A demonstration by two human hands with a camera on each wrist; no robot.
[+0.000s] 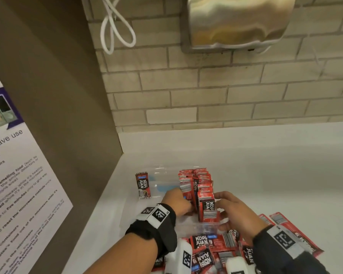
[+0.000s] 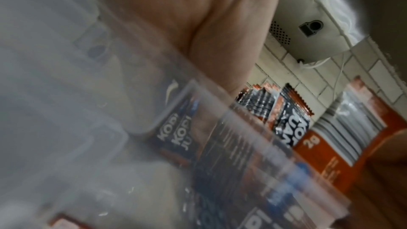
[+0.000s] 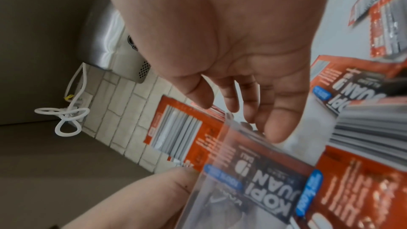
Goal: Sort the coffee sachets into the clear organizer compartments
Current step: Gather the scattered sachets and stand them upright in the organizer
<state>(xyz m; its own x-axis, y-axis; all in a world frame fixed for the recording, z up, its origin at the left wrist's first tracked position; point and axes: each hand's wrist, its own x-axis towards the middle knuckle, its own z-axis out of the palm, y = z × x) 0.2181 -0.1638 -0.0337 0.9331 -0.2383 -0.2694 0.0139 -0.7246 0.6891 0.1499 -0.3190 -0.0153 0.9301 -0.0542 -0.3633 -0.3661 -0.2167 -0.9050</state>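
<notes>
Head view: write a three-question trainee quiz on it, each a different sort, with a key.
1. True or false: a single sachet stands alone at the left side of the clear organizer.
2. Where do the loose sachets lie? A) on the counter nearest the camera B) on the wall C) on the poster
3. Fill in: the left hand and right hand flank a packed row of sachets standing ____.

Key: 1 true; 2 A; 3 upright

Beige brick wall (image 1: pixel 226 91) with a steel dispenser (image 1: pixel 238 22) above a white counter (image 1: pixel 265 165).
</notes>
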